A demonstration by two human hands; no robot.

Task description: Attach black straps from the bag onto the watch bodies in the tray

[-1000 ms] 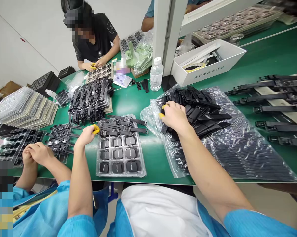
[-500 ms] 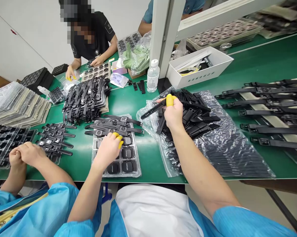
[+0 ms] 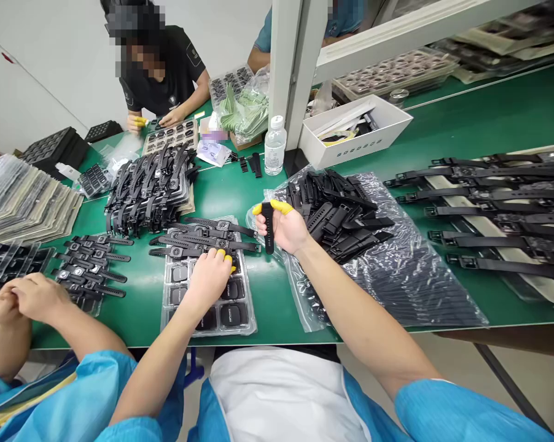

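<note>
Yellow finger covers show on both of my hands. My right hand pinches a black strap that hangs upright, left of the pile of black straps on a clear plastic bag. Over the clear tray, my left hand rests with bent fingers on the dark square pieces, just below several strapped watches. The fingertips hide what they touch. More square pieces sit in the tray's compartments.
A co-worker's hands are at the left, near more watches. Watches are stacked behind the tray. A bottle and a white box stand at the back. Strapped watches lie at right. A person sits opposite.
My right hand has moved left from the strap pile, and the strap has turned from slanting to upright. My left hand stays over the tray. The whole view has shifted slightly.
</note>
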